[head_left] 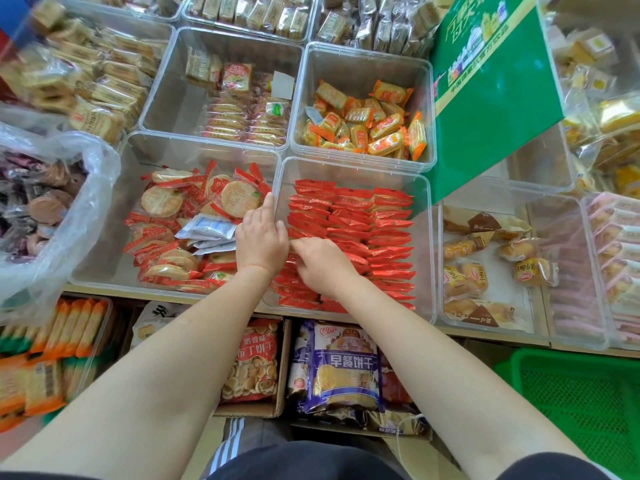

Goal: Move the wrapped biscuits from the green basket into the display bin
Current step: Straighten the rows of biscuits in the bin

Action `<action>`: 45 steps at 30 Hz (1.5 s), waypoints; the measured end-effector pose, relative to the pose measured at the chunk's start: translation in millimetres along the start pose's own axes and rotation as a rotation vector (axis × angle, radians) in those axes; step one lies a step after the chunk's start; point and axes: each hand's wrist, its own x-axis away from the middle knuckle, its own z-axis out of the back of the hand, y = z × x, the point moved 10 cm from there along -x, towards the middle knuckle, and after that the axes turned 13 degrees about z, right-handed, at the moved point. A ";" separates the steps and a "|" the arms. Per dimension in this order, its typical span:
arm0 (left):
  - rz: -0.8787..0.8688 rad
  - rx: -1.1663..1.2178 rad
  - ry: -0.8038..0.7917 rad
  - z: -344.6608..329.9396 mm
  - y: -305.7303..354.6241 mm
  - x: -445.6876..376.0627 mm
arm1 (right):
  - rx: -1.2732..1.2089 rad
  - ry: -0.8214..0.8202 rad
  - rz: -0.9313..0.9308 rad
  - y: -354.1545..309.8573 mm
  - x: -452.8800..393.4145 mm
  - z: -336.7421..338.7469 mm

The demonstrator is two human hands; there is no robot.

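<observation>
A: Where are the wrapped biscuits (353,233) now?

B: Standing in tidy rows on edge, red wrappers, inside the clear display bin (424,244) at the front of the shelf; the rows run from the far wall down to the near edge.

A: And the hands?

B: Both at the bin's left side; the left hand (261,242) lies over the wall between this bin and the neighbouring bin of round crackers (194,233), forefinger stretched out along the rim, the other fingers curled down out of sight, so I cannot tell whether they hold a packet; the right hand (323,266) rests on the left rows, fingers bent and pointing left, tips touching the wrappers just beside the left hand; a real pinch I cannot make out.

A: The green basket (581,407)?

B: Low at the right, below the shelf edge, well apart from both hands; only green mesh shows.
</observation>
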 end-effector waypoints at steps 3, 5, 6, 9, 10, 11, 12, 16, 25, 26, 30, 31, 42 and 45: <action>0.000 0.002 0.000 0.3 0.0 -0.6 | 0.235 0.115 -0.106 12.5 6.2 27.3; -0.004 0.003 0.001 0.4 0.2 -0.3 | 0.322 0.013 -0.153 21.0 7.2 22.4; -0.005 0.001 0.000 0.2 0.2 -0.2 | 0.346 -0.024 -0.162 22.9 6.5 19.4; -0.008 0.007 0.001 -0.3 0.0 -0.4 | 0.376 -0.064 -0.154 20.1 1.0 11.8; -0.009 0.008 0.000 -0.3 -0.1 -0.8 | 0.367 -0.069 -0.160 19.3 -0.3 9.5; -0.010 0.007 -0.001 -0.3 -0.2 -1.2 | 0.357 -0.078 -0.169 19.6 -1.5 8.2; -0.009 0.006 -0.002 -0.5 -0.4 -1.6 | 0.353 -0.081 -0.178 20.7 -2.6 9.1; -0.008 0.015 0.003 0.9 -1.2 -1.7 | 0.317 -0.010 -0.207 28.3 -1.2 24.0; -0.010 0.019 0.005 0.2 -1.1 -1.3 | 0.211 -0.124 -0.251 44.9 5.3 -7.6; -0.011 0.017 0.007 0.5 -0.7 -1.1 | 0.224 -0.137 -0.231 40.9 3.6 -7.3; -0.005 0.008 0.008 -0.9 -1.5 -1.8 | 0.368 0.198 -0.065 10.5 -2.3 32.8; -0.005 0.002 0.010 -1.4 -1.5 -2.3 | 0.423 0.276 -0.041 7.7 -2.8 38.9; -0.007 -0.011 0.011 -0.6 -0.6 -1.9 | 0.182 0.054 0.005 25.0 -27.7 3.1; -0.014 -0.015 0.014 -0.7 0.6 -2.0 | 0.235 0.151 -0.064 30.5 -26.6 15.8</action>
